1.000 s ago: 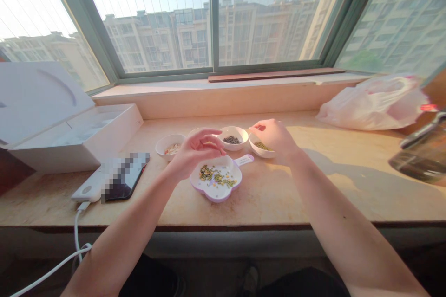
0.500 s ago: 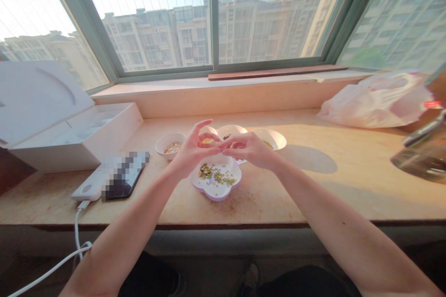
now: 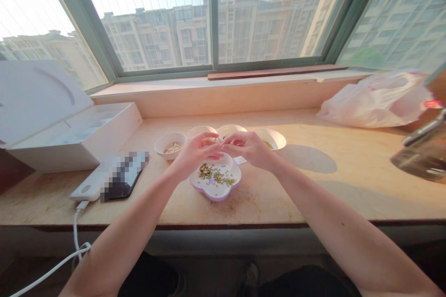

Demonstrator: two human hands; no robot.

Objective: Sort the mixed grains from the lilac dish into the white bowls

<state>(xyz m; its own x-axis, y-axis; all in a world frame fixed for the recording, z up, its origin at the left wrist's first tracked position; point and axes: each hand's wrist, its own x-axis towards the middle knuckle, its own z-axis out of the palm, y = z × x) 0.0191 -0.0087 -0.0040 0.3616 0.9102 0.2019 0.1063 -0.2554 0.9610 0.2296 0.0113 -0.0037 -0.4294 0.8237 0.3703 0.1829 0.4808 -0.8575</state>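
My left hand (image 3: 200,152) and my right hand (image 3: 245,144) meet above the back edge of a purple-rimmed, flower-shaped dish (image 3: 218,190). The fingers of both are closed in a pinch, tips together. A small pale bit shows at the fingertips, too small to name. Green, yellow and dark beans (image 3: 223,178) lie scattered in the dish. Behind the hands stand white bowls: the left bowl (image 3: 159,145) has pale flat pieces, the right bowl (image 3: 278,139) green beans. Two middle bowls are partly hidden by my fingers.
An open white box (image 3: 87,144) stands at the left, with a phone (image 3: 121,188) and a cabled white power bank (image 3: 87,185) in front. At the right are a plastic bag (image 3: 372,102) and a shiny pot-like vessel (image 3: 421,160). The counter's front edge (image 3: 230,226) runs below.
My left hand's raised finger has curled down to meet the right hand's fingers. The right hand has barely moved. The dish and bowls stay where they were.
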